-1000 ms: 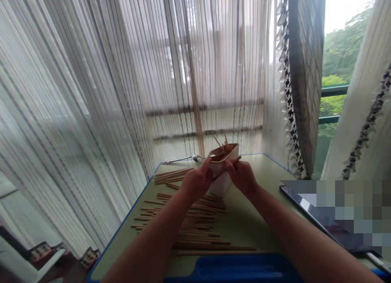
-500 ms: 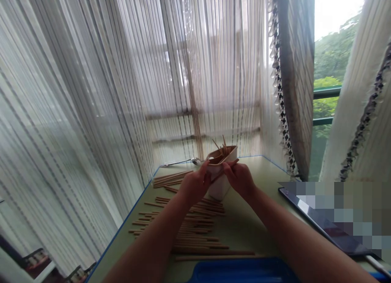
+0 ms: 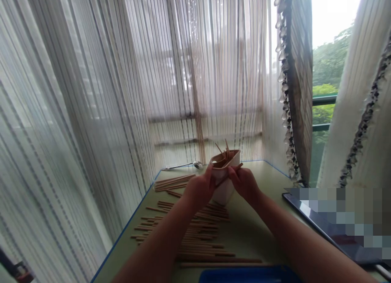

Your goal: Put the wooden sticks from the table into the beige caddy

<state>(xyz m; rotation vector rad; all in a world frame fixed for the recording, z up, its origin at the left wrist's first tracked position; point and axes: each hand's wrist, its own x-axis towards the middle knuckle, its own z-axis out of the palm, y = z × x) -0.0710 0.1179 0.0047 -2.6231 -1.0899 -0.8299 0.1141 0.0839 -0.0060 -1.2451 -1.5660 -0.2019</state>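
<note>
A white chopstick holder (image 3: 225, 193) stands on the table with several wooden chopsticks (image 3: 226, 154) poking up from its top. In front of its near wall, a short bundle of chopsticks (image 3: 222, 179) slants up to the right between my two hands. My left hand (image 3: 200, 190) is closed round the lower end, its thumb up beside the holder's rim. The upper end is pinched by my right hand (image 3: 244, 181), whose fingers lie close to the holder. How many chopsticks they hold is hidden. Many loose chopsticks (image 3: 207, 226) lie in rows under my left forearm.
At the far left of the pale green table (image 3: 259, 217), a metal spoon (image 3: 198, 165) lies by more chopsticks (image 3: 174, 182). A blue tray (image 3: 244, 275) shows at the near edge. To the right rests a dark tablet (image 3: 324, 230) with a white cable (image 3: 383, 270). Striped curtains (image 3: 91, 91) hang behind.
The whole view has shifted slightly, so everything sits a little lower and further right. Both hands keep their hold on the chopsticks in front of the holder.
</note>
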